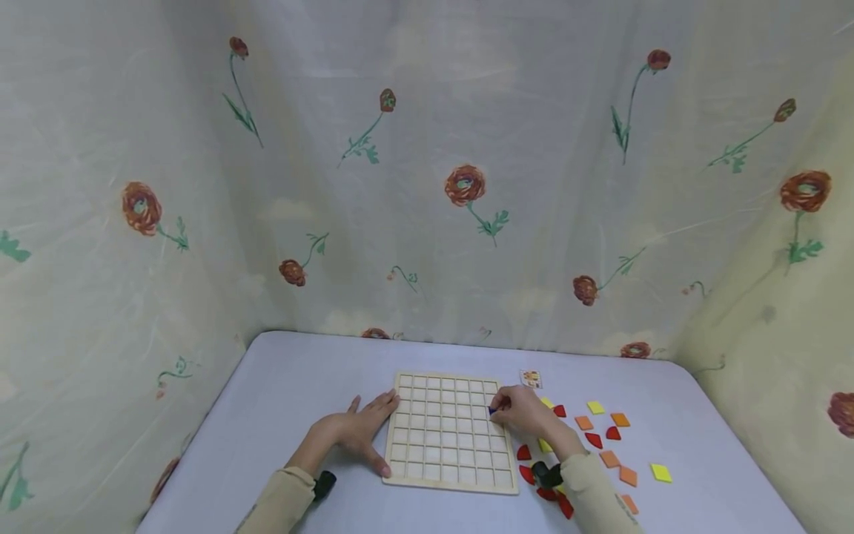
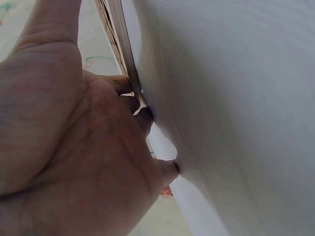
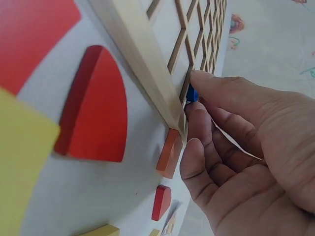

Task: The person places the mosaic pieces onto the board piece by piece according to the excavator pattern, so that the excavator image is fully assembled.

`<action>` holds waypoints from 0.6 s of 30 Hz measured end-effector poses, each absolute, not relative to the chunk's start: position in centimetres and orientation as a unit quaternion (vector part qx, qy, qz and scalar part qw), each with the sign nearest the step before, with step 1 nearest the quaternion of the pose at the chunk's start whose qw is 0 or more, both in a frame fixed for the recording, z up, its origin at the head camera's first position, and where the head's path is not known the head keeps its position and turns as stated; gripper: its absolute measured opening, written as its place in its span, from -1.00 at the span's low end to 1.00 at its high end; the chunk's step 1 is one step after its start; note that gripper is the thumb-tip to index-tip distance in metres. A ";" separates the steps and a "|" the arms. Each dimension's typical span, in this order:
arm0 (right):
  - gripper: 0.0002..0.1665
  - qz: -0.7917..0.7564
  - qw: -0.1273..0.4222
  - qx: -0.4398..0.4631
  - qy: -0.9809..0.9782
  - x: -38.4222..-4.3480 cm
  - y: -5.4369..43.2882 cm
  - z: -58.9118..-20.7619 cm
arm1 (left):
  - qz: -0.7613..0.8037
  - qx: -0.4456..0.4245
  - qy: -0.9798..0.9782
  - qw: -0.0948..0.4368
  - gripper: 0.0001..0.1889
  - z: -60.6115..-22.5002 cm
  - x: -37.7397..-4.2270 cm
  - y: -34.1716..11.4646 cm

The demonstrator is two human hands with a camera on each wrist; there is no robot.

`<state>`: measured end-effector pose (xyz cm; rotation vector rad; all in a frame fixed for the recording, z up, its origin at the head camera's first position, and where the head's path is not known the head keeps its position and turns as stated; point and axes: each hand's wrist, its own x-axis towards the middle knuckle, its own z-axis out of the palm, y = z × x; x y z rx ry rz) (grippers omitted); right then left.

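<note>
A wooden grid board (image 1: 451,486) with rows of white square cells lies flat on the table. Against its left edge rests my left hand (image 1: 363,430), fingers spread and fairly straight, with the thumb near the front left corner. My right hand (image 1: 525,411) is over the right edge of the board, pinching a small blue piece (image 3: 192,93) between thumb and fingertips at a cell of the rightmost column. Most of the blue piece is covered by the fingers, so its shape is hidden.
Right of the board, around and under my right forearm, lie several red rounded pieces (image 3: 106,108), orange squares (image 1: 610,459) and yellow squares (image 1: 661,472). A small picture card (image 1: 531,379) lies beyond my right hand. Flowered cloth (image 1: 427,222) hangs behind the table.
</note>
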<state>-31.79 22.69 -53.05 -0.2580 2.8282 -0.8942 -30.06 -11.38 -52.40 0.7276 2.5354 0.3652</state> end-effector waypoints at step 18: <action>-0.87 -0.332 0.041 -0.078 0.939 -32.0 24.7 -52.4 | 0.136 0.270 0.924 0.233 0.33 -53.0 -30.4 -11.6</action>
